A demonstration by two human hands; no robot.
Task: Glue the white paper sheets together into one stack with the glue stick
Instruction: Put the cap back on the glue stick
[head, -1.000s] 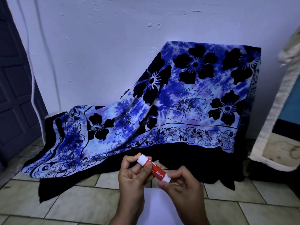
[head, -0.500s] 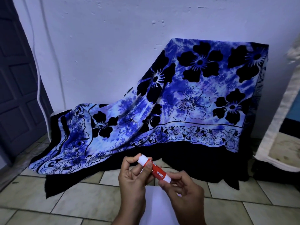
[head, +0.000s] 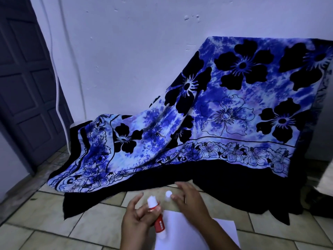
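Left hand (head: 137,219) grips the uncapped glue stick (head: 159,221). Right hand (head: 189,201) has a wide grip, the cap (head: 168,195) seemingly touching its fingertips.

Bare left hand (head: 137,214), bare right hand (head: 188,201), bare forearms (head: 223,235), motion-blurred fingers (head: 182,188)

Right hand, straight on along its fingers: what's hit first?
Likely the white cap, just off the fingers of the right hand; blur hides whether they touch. Past it, the black hem of the floral cloth.
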